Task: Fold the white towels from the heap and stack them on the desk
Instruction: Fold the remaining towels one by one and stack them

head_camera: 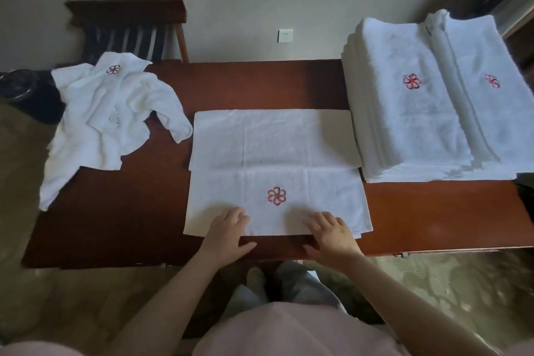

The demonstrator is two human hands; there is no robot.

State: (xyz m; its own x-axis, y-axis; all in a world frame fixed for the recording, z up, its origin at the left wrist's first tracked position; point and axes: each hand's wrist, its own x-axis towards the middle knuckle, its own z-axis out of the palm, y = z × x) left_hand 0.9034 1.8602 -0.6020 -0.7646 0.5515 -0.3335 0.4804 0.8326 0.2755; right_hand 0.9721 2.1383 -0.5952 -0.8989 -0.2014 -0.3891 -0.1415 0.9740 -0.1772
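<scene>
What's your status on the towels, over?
Both open: left hand and right hand press the towel at its near edge. Part-folded, mid-desk. Loose heap left, folded stacks right; nothing blocking.

Heap (111, 121) lies at left of desk (260, 84). Stack (427, 101) stands at right. Between them, near the front edge, lies one towel (274, 153).

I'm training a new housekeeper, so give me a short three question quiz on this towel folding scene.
1. True or false: the left hand and right hand both rest on the spread white terry towel with the red flower emblem.
2. The crumpled heap of white towels lies: A, at the left end of the reddish-brown wooden desk; B, at its right end; C, on the floor.
3. Fill in: the stacks of folded white towels stand at the desk's ___ end.
Key: 1 true; 2 A; 3 right.
</scene>
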